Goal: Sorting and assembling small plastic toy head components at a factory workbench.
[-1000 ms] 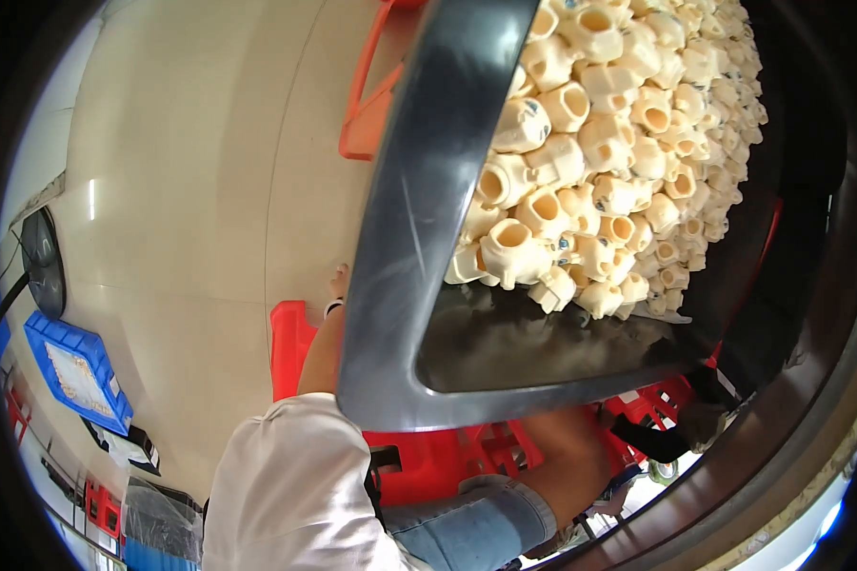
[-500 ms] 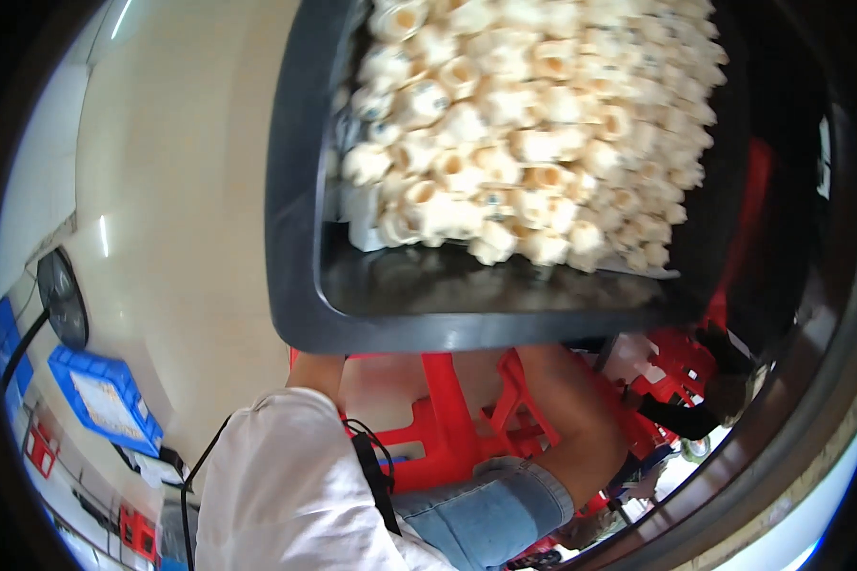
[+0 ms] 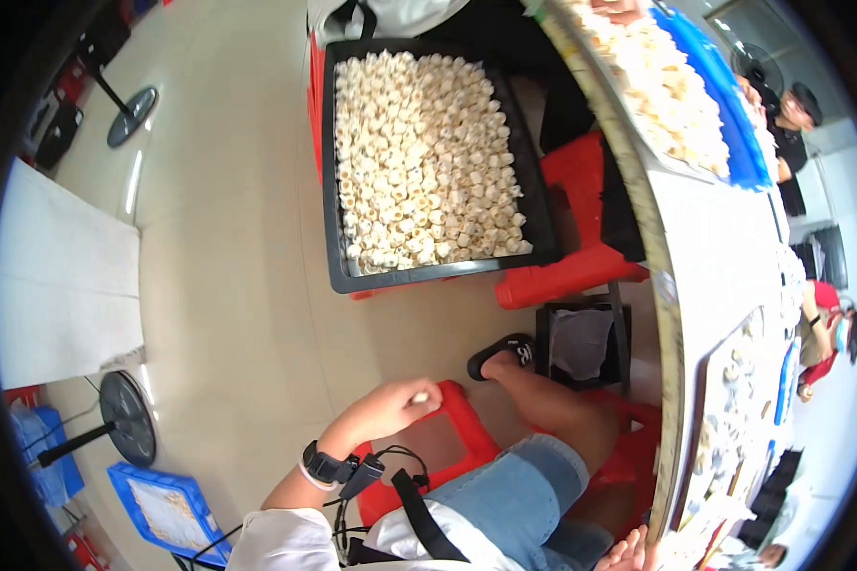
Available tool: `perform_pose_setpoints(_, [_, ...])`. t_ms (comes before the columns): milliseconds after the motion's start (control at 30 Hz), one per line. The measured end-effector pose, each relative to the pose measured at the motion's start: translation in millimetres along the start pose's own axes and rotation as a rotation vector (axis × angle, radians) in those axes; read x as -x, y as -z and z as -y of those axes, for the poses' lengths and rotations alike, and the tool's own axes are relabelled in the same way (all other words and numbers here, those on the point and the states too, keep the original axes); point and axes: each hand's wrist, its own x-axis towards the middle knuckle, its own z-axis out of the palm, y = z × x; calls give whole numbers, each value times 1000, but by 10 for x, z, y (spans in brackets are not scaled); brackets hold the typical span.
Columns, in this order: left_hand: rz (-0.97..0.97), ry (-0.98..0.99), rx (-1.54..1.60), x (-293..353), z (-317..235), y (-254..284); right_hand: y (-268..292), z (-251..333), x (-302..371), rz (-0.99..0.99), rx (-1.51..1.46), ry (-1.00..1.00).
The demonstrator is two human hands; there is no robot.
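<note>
My left hand (image 3: 395, 409), with a dark watch on its wrist, hangs over a red stool (image 3: 467, 419). Its fingers are curled, and a small pale piece (image 3: 420, 397) shows at their tips. At the lower right my right hand (image 3: 625, 552) is partly in view beside the table edge, fingers apart, apparently holding nothing. Beyond my left hand, and apart from it, a black tray (image 3: 390, 283) rests on red stools. Many small cream-white hollow pieces (image 3: 419, 162) fill it nearly to its walls.
A long white table (image 3: 705, 247) runs along the right, carrying a blue tray (image 3: 747, 143) of similar pieces and a board of small pieces (image 3: 728, 409). A black bin (image 3: 581, 343) stands below. Left are a blue crate (image 3: 167, 504) and round stand bases (image 3: 129, 419). People work across the table.
The black tray, close before me earlier, now appears farther off on the stools. My view has shifted, bringing the table into sight. Both my hands have come into view.
</note>
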Motion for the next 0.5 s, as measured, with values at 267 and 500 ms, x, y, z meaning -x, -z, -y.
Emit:
perform_pose_setpoints(267, [-1202,-807,-507,-233,-1280,621,552,180,328,278,436,4])
perform_pose_setpoints(500, [-714,-613,-628,-82,-793,-302,964,331,705,94,730,281])
